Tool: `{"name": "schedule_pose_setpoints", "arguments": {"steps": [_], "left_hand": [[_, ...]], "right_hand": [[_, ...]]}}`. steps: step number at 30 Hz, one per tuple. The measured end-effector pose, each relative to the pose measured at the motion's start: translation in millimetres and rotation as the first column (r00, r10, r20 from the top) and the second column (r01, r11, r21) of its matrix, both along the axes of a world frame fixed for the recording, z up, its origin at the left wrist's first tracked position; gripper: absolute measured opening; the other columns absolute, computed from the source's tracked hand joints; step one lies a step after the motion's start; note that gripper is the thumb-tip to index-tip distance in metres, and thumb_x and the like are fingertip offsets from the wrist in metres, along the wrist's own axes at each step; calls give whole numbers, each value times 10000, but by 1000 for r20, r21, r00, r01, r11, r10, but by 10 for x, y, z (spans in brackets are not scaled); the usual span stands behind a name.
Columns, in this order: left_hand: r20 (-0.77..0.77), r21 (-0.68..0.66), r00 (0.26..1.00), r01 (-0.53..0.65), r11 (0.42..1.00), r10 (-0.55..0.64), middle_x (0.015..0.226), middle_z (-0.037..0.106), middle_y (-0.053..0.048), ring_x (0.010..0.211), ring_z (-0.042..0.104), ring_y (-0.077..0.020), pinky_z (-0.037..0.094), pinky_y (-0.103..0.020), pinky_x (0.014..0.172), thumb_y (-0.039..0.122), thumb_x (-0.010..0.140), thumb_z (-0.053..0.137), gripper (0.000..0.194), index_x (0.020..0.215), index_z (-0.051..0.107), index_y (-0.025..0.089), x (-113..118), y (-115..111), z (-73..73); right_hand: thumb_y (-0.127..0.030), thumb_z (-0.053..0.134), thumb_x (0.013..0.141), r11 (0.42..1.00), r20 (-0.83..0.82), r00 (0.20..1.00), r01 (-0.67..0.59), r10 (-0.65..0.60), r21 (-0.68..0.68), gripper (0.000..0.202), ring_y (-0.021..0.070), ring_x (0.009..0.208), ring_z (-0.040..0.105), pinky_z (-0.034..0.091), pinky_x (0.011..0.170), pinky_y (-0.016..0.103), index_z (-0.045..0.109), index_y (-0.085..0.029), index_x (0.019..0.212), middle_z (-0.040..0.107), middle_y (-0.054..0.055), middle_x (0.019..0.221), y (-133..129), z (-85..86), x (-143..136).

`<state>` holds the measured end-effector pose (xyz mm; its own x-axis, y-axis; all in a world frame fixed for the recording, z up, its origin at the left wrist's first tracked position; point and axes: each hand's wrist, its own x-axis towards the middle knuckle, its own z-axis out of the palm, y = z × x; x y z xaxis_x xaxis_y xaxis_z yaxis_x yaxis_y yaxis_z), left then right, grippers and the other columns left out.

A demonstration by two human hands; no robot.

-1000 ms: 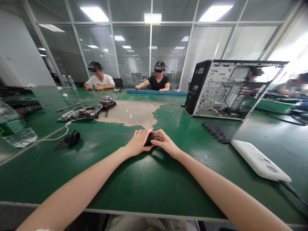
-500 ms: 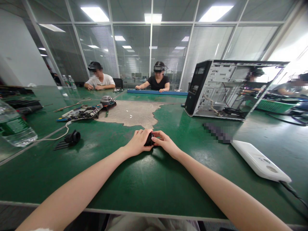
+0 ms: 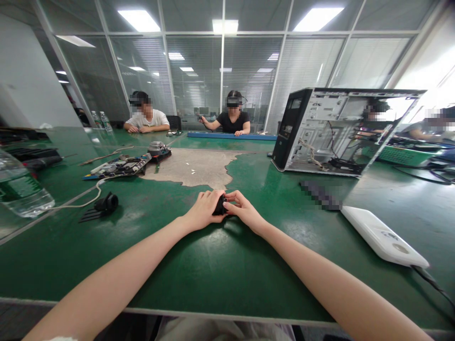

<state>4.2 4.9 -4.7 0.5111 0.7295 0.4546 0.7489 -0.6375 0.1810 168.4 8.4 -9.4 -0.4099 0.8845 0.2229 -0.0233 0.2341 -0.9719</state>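
Observation:
A small black part (image 3: 220, 206) is held just above or on the green tabletop (image 3: 213, 274), in front of me; its exact kind is mostly hidden by fingers. My left hand (image 3: 202, 208) wraps round it from the left and over the top. From the right, my right hand (image 3: 244, 210) pinches its near edge with thumb and fingertips. To the left lies a black plastic piece (image 3: 106, 203) with a round end and several thin prongs.
An open computer case (image 3: 298, 132) stands at the right, with a white power strip (image 3: 384, 237) nearer me. At left are a circuit board (image 3: 124, 166) with parts, a white cord and a water bottle (image 3: 21, 184). Co-workers sit across the table behind a blue bar (image 3: 231, 136).
My hands stay nearly in place on the black part. Across the table, a co-worker in black has raised one hand. The view has shifted very slightly.

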Motion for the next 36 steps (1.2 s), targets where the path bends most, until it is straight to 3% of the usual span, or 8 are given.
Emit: {"name": "schedule_pose_setpoints", "arguments": {"steps": [5,15,25,36], "left_hand": [[1,-15,1000,-1,1000,1,1117,468,-73,960,446,-244,301,-383,822,319,656,582,565,1142,315,210,0,0,5],[-9,12,1000,-1,1000,1,1114,472,-73,944,450,-239,307,-376,814,343,680,562,545,1141,308,199,-3,-5,3],[-24,12,1000,0,1000,0,1109,471,-75,943,446,-239,308,-369,811,353,681,565,548,1139,311,194,-6,-5,9],[-19,31,1000,-3,1000,3,1114,472,-70,935,446,-237,306,-367,807,332,675,566,550,1139,304,193,-11,21,-26]], "right_hand": [[-334,583,686,999,19,999,32,-32,-35,304,107,742,543,483,684,284,493,-208,947,525,20,942,2,12,-6],[-290,599,674,999,-26,999,-37,37,16,242,100,747,545,476,679,268,459,-219,859,512,-7,918,-3,3,-2],[-308,575,696,999,23,999,36,-35,-37,281,100,730,537,470,655,266,476,-199,936,498,18,930,-10,29,-27],[-268,592,684,998,-21,998,-51,52,40,245,99,748,545,475,684,274,431,-223,863,492,-11,917,7,-37,-9]]}}
